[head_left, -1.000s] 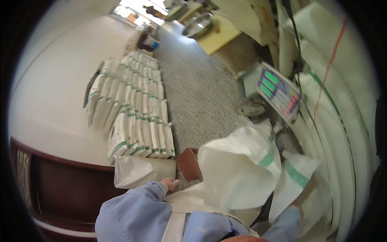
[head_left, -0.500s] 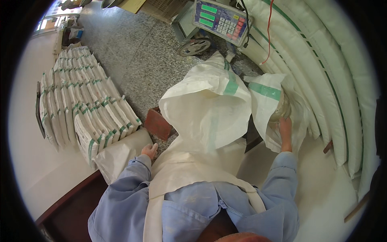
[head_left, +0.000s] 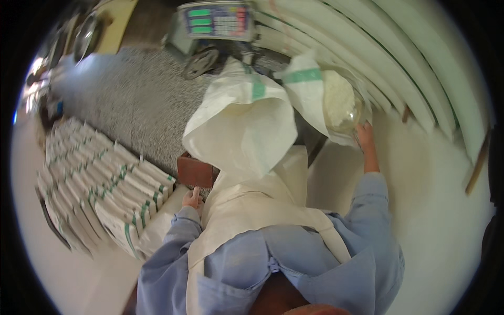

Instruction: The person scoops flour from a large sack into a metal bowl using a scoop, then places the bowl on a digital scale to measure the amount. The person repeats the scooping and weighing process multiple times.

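My right hand (head_left: 366, 135) is closed on a round, shiny scoop (head_left: 350, 119) at the mouth of a white sack (head_left: 304, 86) with a green stripe. White powder (head_left: 337, 97) heaps in and around the scoop. Left of that sack, a large white sack (head_left: 236, 126) gapes open in front of my apron; its bottom is hidden. My left hand (head_left: 192, 197) is held low beside the apron, fingers curled, with nothing visible in it. It is nearest to a dark red block (head_left: 194, 170) on the floor.
Rows of filled white packs (head_left: 105, 178) stand at the left. A digital scale display (head_left: 216, 20) with green readouts is at the far side, near a wheel (head_left: 201, 64). Large white sacks (head_left: 420, 58) are stacked along the right. A metal pan (head_left: 87, 38) sits far left.
My right hand has tilted the scoop, and powder now shows at the sack's mouth. My left hand stays low with curled fingers. The whole view has shifted with my head.
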`<action>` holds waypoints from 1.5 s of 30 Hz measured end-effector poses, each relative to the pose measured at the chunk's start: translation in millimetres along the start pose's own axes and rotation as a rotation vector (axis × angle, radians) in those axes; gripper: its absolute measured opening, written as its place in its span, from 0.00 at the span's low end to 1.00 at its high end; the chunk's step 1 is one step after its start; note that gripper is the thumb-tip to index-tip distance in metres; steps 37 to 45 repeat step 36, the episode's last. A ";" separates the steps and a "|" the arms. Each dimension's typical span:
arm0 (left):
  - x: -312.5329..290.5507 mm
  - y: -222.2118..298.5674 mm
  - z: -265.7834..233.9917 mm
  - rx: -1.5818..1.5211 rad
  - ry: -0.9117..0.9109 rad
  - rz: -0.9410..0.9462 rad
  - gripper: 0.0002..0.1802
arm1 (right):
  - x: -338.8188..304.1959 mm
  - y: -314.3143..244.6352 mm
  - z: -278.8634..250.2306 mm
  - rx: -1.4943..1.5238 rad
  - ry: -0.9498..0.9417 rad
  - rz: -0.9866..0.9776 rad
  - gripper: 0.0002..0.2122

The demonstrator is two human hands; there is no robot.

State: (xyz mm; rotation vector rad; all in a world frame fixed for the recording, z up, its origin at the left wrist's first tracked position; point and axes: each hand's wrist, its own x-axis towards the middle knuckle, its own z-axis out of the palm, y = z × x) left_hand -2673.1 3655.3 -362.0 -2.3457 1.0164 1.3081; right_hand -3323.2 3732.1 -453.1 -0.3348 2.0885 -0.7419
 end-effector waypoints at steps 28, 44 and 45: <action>10.7 14.4 -2.1 0.018 0.008 0.174 0.27 | -92.6 -27.4 -18.0 0.373 0.076 0.049 0.17; 26.0 3.7 4.5 -0.137 -0.046 0.094 0.28 | -129.6 -27.0 -30.5 0.372 -0.027 0.024 0.17; 26.0 3.7 4.5 -0.137 -0.046 0.094 0.28 | -129.6 -27.0 -30.5 0.372 -0.027 0.024 0.17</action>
